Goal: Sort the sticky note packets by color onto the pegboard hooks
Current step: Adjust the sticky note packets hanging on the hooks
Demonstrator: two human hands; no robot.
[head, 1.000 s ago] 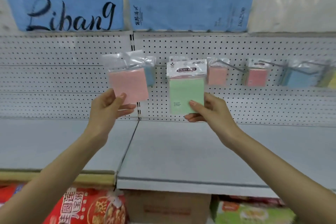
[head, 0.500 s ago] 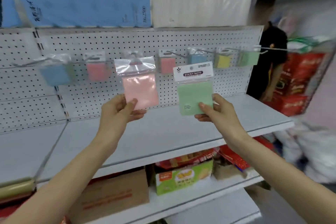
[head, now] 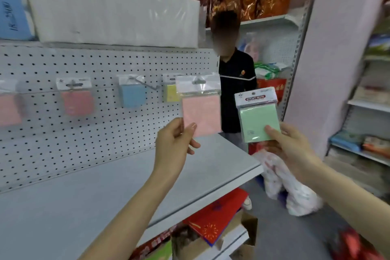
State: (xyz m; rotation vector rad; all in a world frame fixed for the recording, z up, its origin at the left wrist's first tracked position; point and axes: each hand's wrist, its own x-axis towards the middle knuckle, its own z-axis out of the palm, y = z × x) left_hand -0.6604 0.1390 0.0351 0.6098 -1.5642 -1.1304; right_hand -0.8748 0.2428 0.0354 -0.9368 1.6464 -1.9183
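My left hand (head: pixel 175 141) pinches the lower left corner of a pink sticky note packet (head: pixel 201 110), held upright past the right end of the white pegboard (head: pixel 101 133). To its right my right hand (head: pixel 289 143) pinches the bottom of a green packet (head: pixel 258 120) with a "STICKY NOTE" header card. On the pegboard hooks hang a pink packet (head: pixel 77 99), a blue packet (head: pixel 132 94) and a yellow packet (head: pixel 170 91), the last partly hidden by the pink one I hold. Another pink packet (head: pixel 8 107) shows blurred at the far left.
A grey shelf (head: pixel 105 192) runs below the pegboard. A person in a dark shirt (head: pixel 234 82) stands just beyond the shelf's right end. White plastic bags (head: pixel 289 188) lie on the aisle floor. Boxes and red packages (head: pixel 215 217) fill the lower shelf.
My view has swung right along the shelf, and both hands with their packets have shifted toward the pegboard's right end. The person at the shelf end now appears much closer.
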